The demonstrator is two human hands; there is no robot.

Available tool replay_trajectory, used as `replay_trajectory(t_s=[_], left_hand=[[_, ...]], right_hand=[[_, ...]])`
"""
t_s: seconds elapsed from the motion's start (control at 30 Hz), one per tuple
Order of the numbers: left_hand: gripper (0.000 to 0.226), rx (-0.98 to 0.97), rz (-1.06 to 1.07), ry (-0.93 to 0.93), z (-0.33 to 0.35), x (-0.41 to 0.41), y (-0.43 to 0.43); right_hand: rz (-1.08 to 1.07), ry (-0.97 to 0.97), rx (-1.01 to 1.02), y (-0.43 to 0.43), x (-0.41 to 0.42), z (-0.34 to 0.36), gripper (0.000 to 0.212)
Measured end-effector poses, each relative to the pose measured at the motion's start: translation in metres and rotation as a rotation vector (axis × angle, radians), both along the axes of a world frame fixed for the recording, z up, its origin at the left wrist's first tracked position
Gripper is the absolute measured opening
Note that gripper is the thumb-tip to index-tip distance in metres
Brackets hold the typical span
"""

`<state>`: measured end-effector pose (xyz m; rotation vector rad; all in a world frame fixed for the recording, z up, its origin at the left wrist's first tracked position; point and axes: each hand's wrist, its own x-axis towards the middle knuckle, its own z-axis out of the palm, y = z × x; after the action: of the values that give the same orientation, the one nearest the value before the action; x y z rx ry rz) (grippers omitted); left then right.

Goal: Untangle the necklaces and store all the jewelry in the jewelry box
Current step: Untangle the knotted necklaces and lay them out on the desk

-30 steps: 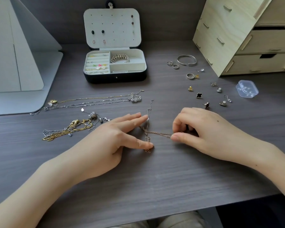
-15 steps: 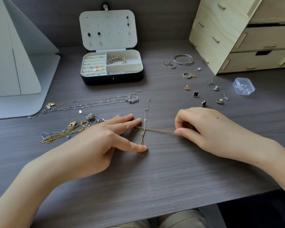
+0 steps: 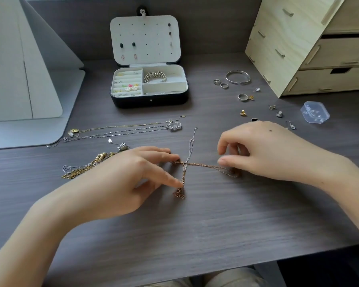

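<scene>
Two thin chains cross on the desk. A silver chain (image 3: 190, 146) runs from far to near, and a rose-gold chain (image 3: 205, 165) runs left to right over it. My left hand (image 3: 129, 181) lies flat with its fingers spread, and two fingertips press on the chains near the crossing. My right hand (image 3: 269, 150) hovers at the rose-gold chain's right end, thumb and forefinger apart, with the chain on the desk just below the thumb. The jewelry box (image 3: 148, 100) stands open at the back, with a bracelet (image 3: 154, 76) and small pieces inside.
Two straightened necklaces (image 3: 122, 129) and a tangled gold pile (image 3: 81, 169) lie to the left. A bangle (image 3: 237, 77), rings and earrings are scattered at the right, near a clear plastic case (image 3: 315, 112). A wooden drawer unit (image 3: 298, 48) stands back right, and a grey stand (image 3: 29, 79) back left.
My right hand pulled the rose-gold chain to the right, then opened its pinch and let it drop on the desk. My left hand kept pressing at the crossing.
</scene>
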<state>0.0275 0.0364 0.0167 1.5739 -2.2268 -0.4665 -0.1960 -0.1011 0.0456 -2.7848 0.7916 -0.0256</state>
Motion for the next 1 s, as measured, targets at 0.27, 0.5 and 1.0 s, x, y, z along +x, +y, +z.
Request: replay_trajectory(t_s=[0.27, 0.5, 1.0], left_hand=[[0.022, -0.118, 0.233, -0.034, -0.008, -0.009, -0.008], [0.006, -0.085, 0.329, -0.085, -0.009, -0.008, -0.010], [0.026, -0.143, 0.321, -0.022, -0.011, -0.003, -0.010]], right_hand=[[0.009, -0.141, -0.028, -0.008, 0.046, -0.012, 0.020], [0.085, -0.095, 0.083, 0.004, 0.038, -0.012, 0.014], [-0.020, -0.302, 0.336, 0.015, 0.026, -0.016, 0.010]])
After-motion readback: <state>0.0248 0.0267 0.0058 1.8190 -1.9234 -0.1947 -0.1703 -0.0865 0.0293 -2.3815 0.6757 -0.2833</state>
